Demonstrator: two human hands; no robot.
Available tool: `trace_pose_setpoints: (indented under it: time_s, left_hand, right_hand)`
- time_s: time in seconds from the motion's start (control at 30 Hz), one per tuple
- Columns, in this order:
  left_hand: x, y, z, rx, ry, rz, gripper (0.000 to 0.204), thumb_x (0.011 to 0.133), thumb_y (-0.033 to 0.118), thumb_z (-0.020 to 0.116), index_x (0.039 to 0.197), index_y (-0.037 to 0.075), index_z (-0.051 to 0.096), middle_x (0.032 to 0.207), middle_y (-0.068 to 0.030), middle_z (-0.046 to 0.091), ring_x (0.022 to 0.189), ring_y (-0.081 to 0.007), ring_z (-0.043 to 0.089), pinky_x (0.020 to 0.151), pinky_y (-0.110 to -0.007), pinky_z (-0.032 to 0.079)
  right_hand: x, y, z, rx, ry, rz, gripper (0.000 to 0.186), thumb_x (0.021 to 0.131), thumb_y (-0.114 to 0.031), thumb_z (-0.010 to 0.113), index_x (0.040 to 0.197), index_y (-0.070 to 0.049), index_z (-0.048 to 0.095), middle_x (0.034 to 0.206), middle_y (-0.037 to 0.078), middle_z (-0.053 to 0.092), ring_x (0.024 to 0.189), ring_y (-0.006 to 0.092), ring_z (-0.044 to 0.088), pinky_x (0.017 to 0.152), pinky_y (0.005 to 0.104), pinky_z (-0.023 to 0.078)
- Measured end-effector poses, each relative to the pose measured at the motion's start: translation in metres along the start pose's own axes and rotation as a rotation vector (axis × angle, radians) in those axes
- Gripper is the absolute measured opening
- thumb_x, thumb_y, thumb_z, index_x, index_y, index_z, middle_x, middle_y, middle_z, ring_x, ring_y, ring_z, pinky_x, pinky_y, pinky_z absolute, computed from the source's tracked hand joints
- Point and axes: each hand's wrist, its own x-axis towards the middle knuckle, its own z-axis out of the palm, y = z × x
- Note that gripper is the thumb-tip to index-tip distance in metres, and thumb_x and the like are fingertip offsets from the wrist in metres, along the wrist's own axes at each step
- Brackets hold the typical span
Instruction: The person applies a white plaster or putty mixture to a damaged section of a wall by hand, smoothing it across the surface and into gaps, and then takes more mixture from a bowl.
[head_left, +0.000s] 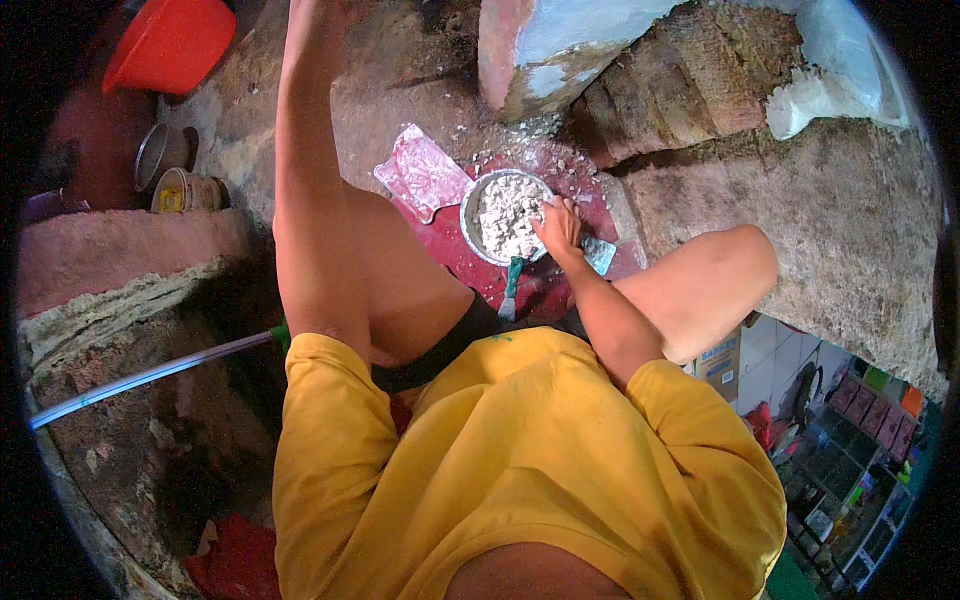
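Observation:
A round white-rimmed bowl (pixel 470 238) full of white lumpy plaster-like material (pixel 510 212) stands between my legs on a red surface (pixel 545 290). My right hand (pixel 560 225) is over the bowl's right side, its fingers bent down into the lumps; the fingertips are partly hidden. My left arm (pixel 312 180) reaches up past the top edge, so its hand is out of sight. A tool with a green handle (pixel 514 272) lies against the bowl's near rim. Beside my right wrist is a flat pale-blue piece (pixel 599 256). A whitened pink sheet (pixel 425 172) lies left of the bowl.
A red basin (pixel 170 45) is at the upper left, above a small bucket (pixel 188 191). A long pale pole (pixel 160 378) runs in from the left. Rough stained walls (pixel 780 210) and a white-blue draped shape (pixel 590 35) stand beyond. Shelves with mixed items (pixel 850 470) show lower right.

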Motion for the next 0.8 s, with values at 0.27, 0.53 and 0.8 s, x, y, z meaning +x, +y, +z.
trace_pose_setpoints:
  time_s: [0.27,0.53,0.8]
  left_hand:
    - [-0.002,0.008,-0.003,-0.064,0.039,-0.039,0.036,0.092,0.032,0.045,0.111,0.003,0.055,0.105,-0.011,0.062,0.096,-0.0197,0.058,0.085,-0.033,0.045]
    - [0.002,0.005,-0.007,-0.036,-0.006,0.002,0.037,0.092,0.033,0.045,0.113,0.003,0.054,0.107,-0.0123,0.06,0.098,-0.0217,0.058,0.087,-0.033,0.045]
    - [0.002,-0.005,-0.016,0.158,0.011,0.014,0.038,0.093,0.028,0.044,0.121,0.005,0.052,0.115,-0.0072,0.06,0.107,-0.0173,0.056,0.092,-0.031,0.042]
  right_hand:
    - [0.002,-0.002,0.011,-0.176,-0.005,-0.197,0.036,0.07,-0.028,0.07,0.102,-0.014,0.066,0.093,0.007,0.058,0.092,0.0226,0.049,0.078,0.0393,0.035]
    - [0.006,-0.009,0.016,-0.124,-0.03,-0.111,0.029,0.071,-0.028,0.069,0.095,-0.012,0.068,0.091,0.007,0.058,0.094,0.0226,0.05,0.081,0.0398,0.035]
    - [0.013,-0.007,0.022,-0.103,-0.081,-0.09,0.019,0.071,-0.023,0.067,0.086,-0.011,0.07,0.095,0.007,0.061,0.097,0.0245,0.051,0.084,0.0428,0.033]
